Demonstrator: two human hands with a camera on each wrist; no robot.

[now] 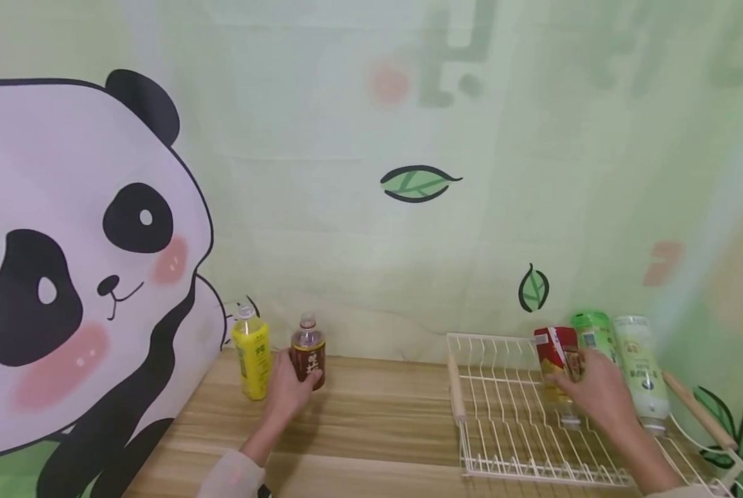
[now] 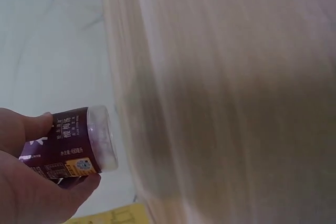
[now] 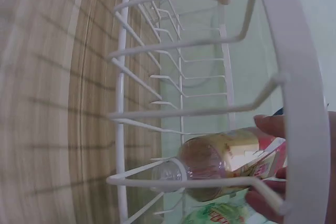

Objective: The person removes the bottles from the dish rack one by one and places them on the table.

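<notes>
My left hand [image 1: 289, 384] grips a dark maroon-labelled drink bottle [image 1: 309, 353], cap up, with its clear base facing the table in the left wrist view. A yellow-labelled bottle [image 1: 251, 356] with a white cap stands just left of that hand. Over at the wire rack [image 1: 490, 401], my right hand [image 1: 598, 387] holds a bottle with a red and yellow label [image 1: 557, 349]. This one is inverted, its capped neck [image 3: 170, 174] among the white wires. A green bottle [image 1: 592, 328] and a pale green-white bottle [image 1: 642, 366], also cap down, lean in the rack to its right.
The rack has wooden handles [image 1: 456, 387] at its sides and stands on the right of the wood-grain table [image 1: 371, 422]. Behind the table hangs a pale green backdrop [image 1: 322, 228] printed with a panda [image 1: 91, 277] and leaves.
</notes>
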